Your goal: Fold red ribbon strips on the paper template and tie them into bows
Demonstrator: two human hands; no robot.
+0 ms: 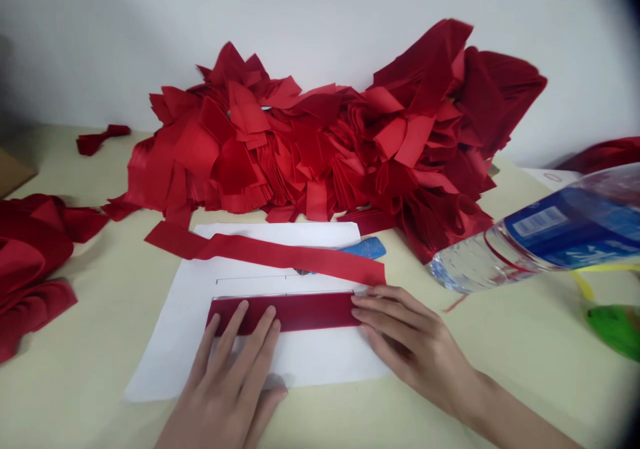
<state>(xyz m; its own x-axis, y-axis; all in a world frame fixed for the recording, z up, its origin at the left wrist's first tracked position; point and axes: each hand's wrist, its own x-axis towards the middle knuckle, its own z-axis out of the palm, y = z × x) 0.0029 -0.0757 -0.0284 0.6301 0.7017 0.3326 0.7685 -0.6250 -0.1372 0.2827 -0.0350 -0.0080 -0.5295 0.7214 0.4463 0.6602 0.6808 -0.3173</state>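
Note:
A dark red fabric strip [315,312] lies flat on a white paper sheet [320,362] with thin printed lines, its top edge along one line. My left hand [235,369] rests with spread fingers on the strip's left part. At the strip's right end, my right hand [410,336] touches it with its fingertips, fingers stretched out. A second, brighter red strip [280,254] lies loosely across the upper part of the paper. Beneath that strip a blue object [369,248] pokes out, mostly covered, so its kind is hidden.
A large heap of red fabric strips [320,142] stands against the wall. More red fabric [35,256] lies at the left. A plastic water bottle [565,226] lies at the right, with a green object [615,329] below it.

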